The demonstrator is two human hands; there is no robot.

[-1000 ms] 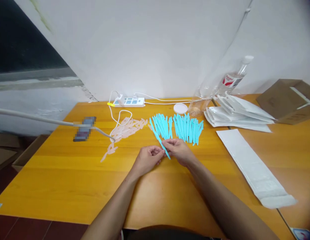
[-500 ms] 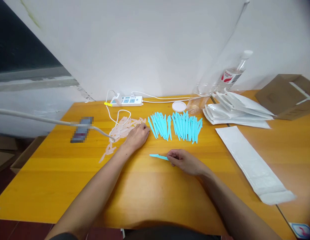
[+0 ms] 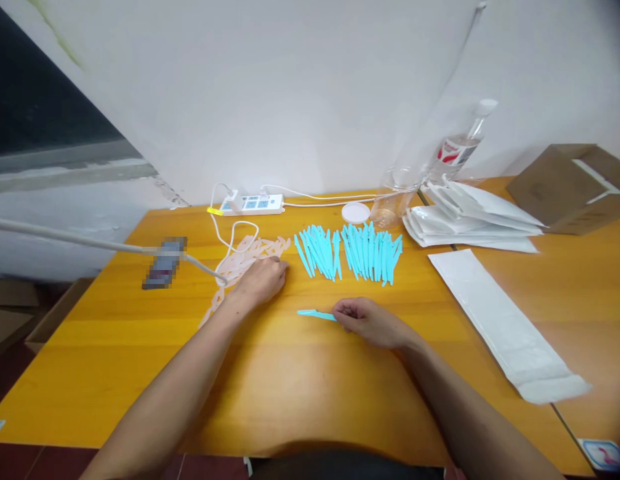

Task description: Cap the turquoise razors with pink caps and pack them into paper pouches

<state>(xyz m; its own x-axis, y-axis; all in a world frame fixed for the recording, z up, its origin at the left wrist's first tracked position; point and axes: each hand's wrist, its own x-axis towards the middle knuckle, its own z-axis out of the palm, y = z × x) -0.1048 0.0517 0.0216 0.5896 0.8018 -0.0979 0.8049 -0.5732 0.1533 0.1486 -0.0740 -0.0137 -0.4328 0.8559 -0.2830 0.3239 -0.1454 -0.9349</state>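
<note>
My right hand [image 3: 363,321] pinches one end of a blue eyebrow razor [image 3: 314,314] just above the table, its slim end pointing left. At the right edge of a loose pile of pale pink plastic covers [image 3: 247,257], my left hand [image 3: 263,279] is closed, fingers curled down; whatever lies under its fingertips is hidden. Beyond the hands, many more blue razors lie side by side in two bunches, a left bunch [image 3: 317,252] and a right bunch [image 3: 371,253].
A power strip [image 3: 253,204] with white cables sits by the wall. A round white lid [image 3: 356,213], clear jar [image 3: 390,200] and bottle [image 3: 457,150] stand at the back. White padded envelopes [image 3: 470,220], a flat one [image 3: 505,327] and a cardboard box [image 3: 565,190] occupy the right; a phone [image 3: 165,262] lies left.
My left hand has drawn back slightly to the left and nearer me, over the edge of the pink covers. My right hand keeps holding the razor in nearly the same place.
</note>
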